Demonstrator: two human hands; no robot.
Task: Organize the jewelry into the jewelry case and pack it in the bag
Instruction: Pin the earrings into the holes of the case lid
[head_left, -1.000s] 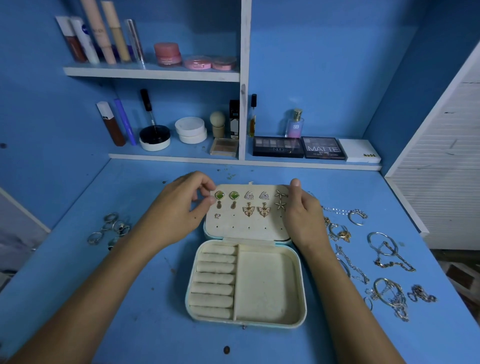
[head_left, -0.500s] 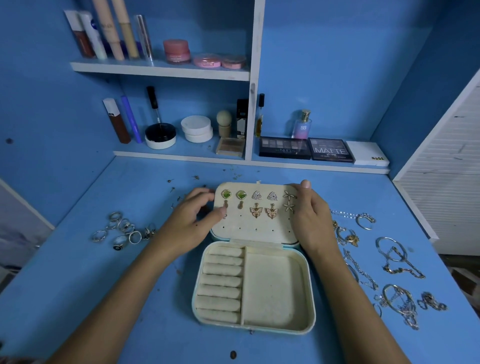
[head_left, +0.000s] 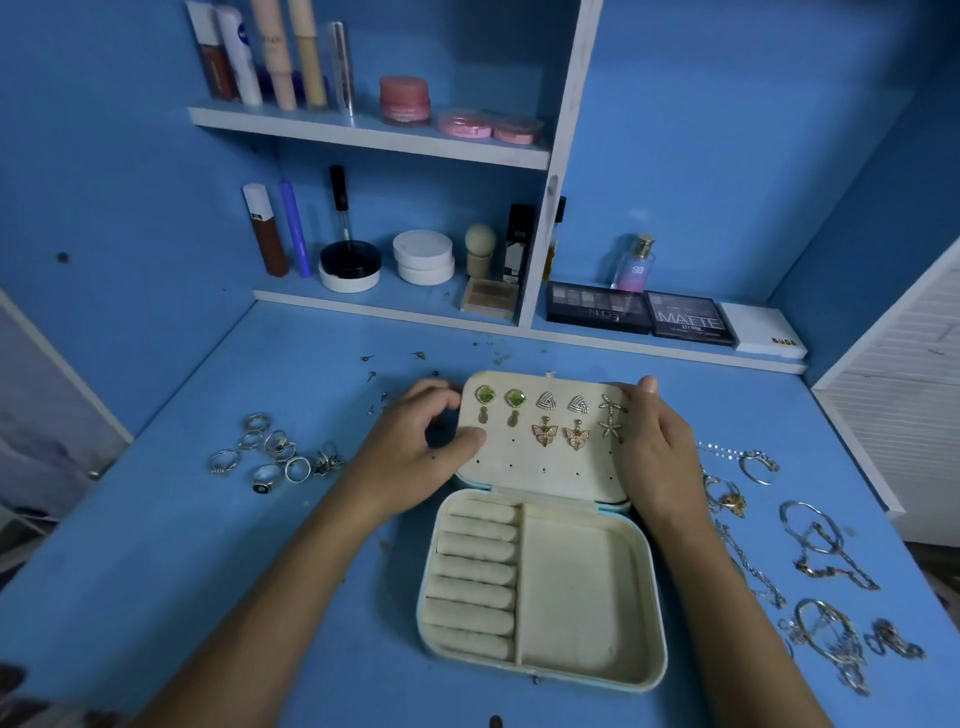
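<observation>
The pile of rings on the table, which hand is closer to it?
The left hand. It grips the case lid's left edge, a short way right of the pile of rings. The right hand holds the lid's far edge, with the whole lid between.

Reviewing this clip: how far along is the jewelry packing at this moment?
Early. Done: ten earrings sit pinned on the open jewelry case's lid panel. In hand: left hand and right hand grip that panel's edges. Left: rings and chains lie on the desk; ring rolls empty; no bag visible.
</observation>
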